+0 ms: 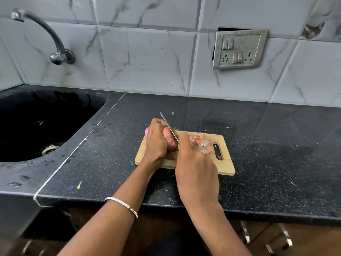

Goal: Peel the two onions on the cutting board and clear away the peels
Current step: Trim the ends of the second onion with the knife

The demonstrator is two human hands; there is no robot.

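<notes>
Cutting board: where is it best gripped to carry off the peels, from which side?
Probably the slotted end of the cutting board, from the right: the slot gives a handhold and that edge is free, while the left hand, onion and knife crowd the left. Peels lie beside the slot.

Open counter (267,137) beyond cutting board (227,167); peels (200,142), maybe scraps, at its right

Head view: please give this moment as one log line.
left hand: grips red onion | right hand: holds knife, blade against onion | peels: on cutting board
</notes>
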